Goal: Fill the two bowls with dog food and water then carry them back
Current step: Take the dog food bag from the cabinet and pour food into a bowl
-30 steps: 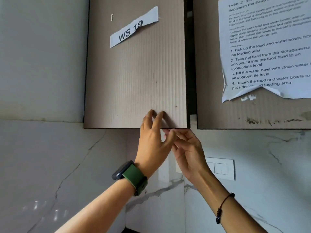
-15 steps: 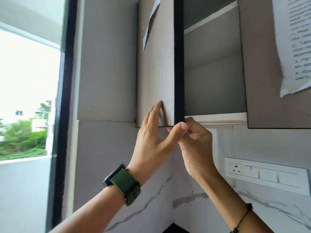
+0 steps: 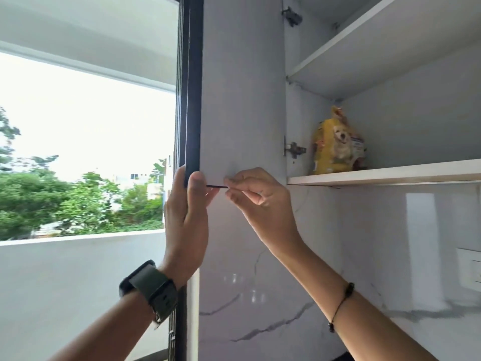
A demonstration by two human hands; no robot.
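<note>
1. My left hand (image 3: pixel 186 217) grips the open cabinet door (image 3: pixel 242 100) at its lower corner.
2. My right hand (image 3: pixel 263 201) has curled fingers at the door's bottom edge, seemingly pinching it.
3. The dog food bag (image 3: pixel 335 144) stands on the cabinet's lower shelf (image 3: pixel 390 175), well apart from both hands.

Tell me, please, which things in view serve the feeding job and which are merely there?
For the job: dog food bag on the lower shelf; cabinet door, gripped by left hand, touched by right hand.

Merely there: upper shelf, wall switch, window.
</note>
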